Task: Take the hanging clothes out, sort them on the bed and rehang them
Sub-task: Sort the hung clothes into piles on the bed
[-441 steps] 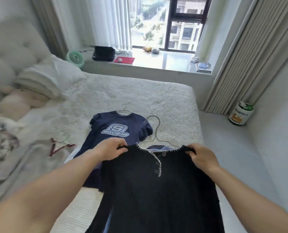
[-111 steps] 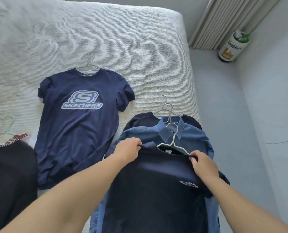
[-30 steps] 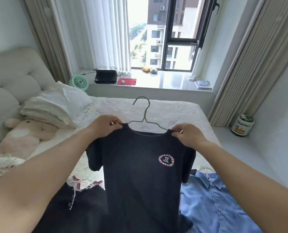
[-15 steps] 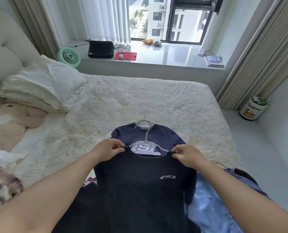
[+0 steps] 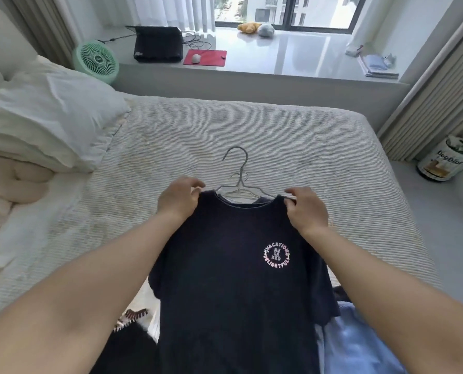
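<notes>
A dark navy T-shirt (image 5: pixel 233 279) is held up over the near half of the bed (image 5: pixel 292 136), front facing the viewer, with a round pink-and-white print (image 5: pixel 276 256) on its right chest. Its long axis runs near to far: the collar points toward the far window and the hem drops out of view at the near edge. A thin wire hanger (image 5: pixel 238 174) sits inside the neck, its hook rising past the collar toward the far side and curling left.

The left hand (image 5: pixel 179 201) pinches the shirt's left shoulder seam, fingers (image 5: pixel 195 184) curled narrow around the cloth. The right hand (image 5: pixel 305 209) grips the right shoulder seam in the same way, fingers folded down onto the fabric. The two hands are level, one on each side of the collar.

Below the shirt on the near left lies a black garment with white stitched trim (image 5: pixel 127 344). On the near right a light blue shirt (image 5: pixel 357 344) lies partly under the navy one.

White pillows (image 5: pixel 44 114) are stacked at the left of the bed. On the far windowsill (image 5: pixel 292 58) stand a green fan (image 5: pixel 96 59), a black laptop (image 5: pixel 158 44) and a red mouse pad (image 5: pixel 206 57) with a white mouse on it. A printed can (image 5: pixel 447 160) stands on the floor at the right, by the curtain.
</notes>
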